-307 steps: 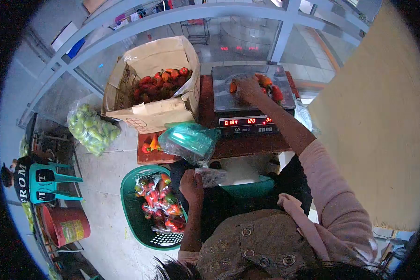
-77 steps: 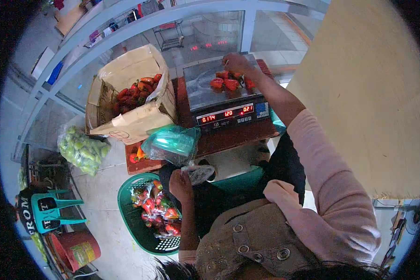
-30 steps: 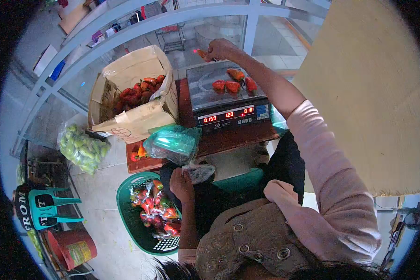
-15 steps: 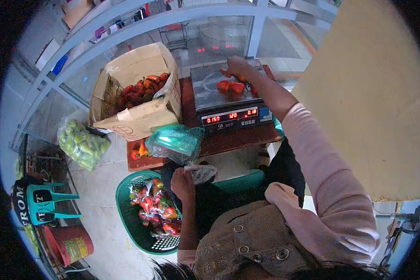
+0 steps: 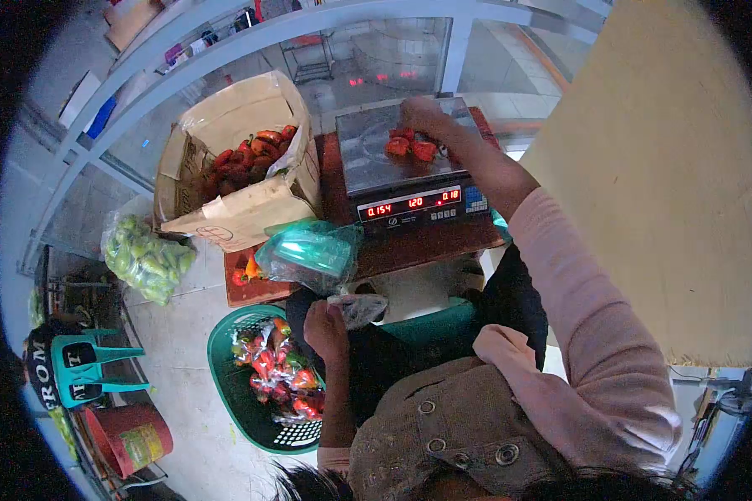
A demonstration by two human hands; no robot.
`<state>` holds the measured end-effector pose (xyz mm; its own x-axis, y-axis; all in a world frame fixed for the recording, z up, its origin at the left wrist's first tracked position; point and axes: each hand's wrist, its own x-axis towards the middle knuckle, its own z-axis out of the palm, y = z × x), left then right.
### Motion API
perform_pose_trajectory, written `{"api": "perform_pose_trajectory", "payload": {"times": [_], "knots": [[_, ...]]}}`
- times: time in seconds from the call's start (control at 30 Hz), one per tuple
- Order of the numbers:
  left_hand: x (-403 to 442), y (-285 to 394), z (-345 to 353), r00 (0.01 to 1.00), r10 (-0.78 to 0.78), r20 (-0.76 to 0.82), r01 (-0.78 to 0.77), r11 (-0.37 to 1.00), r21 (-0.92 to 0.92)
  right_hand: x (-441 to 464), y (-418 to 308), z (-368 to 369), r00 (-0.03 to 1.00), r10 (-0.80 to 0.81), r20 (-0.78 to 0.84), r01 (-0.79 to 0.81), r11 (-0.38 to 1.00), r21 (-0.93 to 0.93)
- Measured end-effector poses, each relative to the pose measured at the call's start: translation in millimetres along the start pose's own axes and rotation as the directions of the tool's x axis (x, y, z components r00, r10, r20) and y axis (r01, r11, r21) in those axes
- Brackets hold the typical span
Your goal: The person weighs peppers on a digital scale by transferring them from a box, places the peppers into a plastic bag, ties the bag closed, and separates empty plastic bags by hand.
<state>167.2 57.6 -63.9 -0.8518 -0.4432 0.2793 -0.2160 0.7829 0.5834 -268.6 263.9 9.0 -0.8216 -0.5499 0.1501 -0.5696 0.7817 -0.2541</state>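
Near left: basket [image 5: 223, 392] on the floor, bagged peppers [image 5: 267, 367] inside. Beside it, left hand [image 5: 326, 328] pinches one end of a clear bag [image 5: 361, 310] between closed fingers; the bag hangs limp over the lap. No change in this grip across frames.

Next out: table [image 5: 393, 250]. Green bag [image 5: 309, 250] lies over its near edge; two or so loose peppers [image 5: 251, 269] sit at its left corner.

Farther, centre: scale [image 5: 363, 167] on the table, small group of red peppers [image 5: 424, 151] on its plate. Right hand [image 5: 426, 117] is over the far side of the group, fingers bent down and hidden; cannot tell whether they pinch a pepper or stand apart.

Just changed: display [image 5: 415, 203] reads 0.154, was 0.150 half a second ago; third figure unchanged at 0.18. Judgement: the load is being adjusted by hand, and the figure may not be settled with fingers this near the plate.

Versus one second ago: right hand was beyond the far edge with a pepper held clear of the plate; now it is back over the group. Far left: box [image 5: 267, 196], red peppers [image 5: 255, 159] inside, looks unchanged.
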Motion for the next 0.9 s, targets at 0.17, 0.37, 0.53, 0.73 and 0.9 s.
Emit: {"api": "perform_pose_trajectory", "payload": {"times": [0.17,0.37,0.53,0.73,0.9], "knots": [[0.1,3.9,-1.3,0.999,0.017,-0.044,-0.016,0.999,0.028,32.3,3.4,22.7,0.935,-0.102,0.339,0.045,0.984,0.172],[-2.9,0.5,0.8,0.990,0.076,-0.117,-0.078,0.997,-0.019,-3.3,-30.6,29.0,0.966,-0.048,0.253,0.115,0.959,-0.260],[-1.8,5.4,-1.3,0.989,0.053,-0.136,-0.054,0.998,-0.008,-12.8,-40.8,-1.2,0.986,-0.096,0.133,0.088,0.994,0.064],[-2.9,-1.2,3.0,0.990,0.070,-0.125,-0.071,0.997,-0.006,7.4,-31.9,-9.3,0.966,-0.061,0.250,0.041,0.995,0.086],[-1.7,2.8,-1.5,0.997,0.027,-0.074,-0.029,0.999,-0.025,-11.8,-36.1,8.7,0.990,-0.063,0.129,0.020,0.949,0.315]]}}
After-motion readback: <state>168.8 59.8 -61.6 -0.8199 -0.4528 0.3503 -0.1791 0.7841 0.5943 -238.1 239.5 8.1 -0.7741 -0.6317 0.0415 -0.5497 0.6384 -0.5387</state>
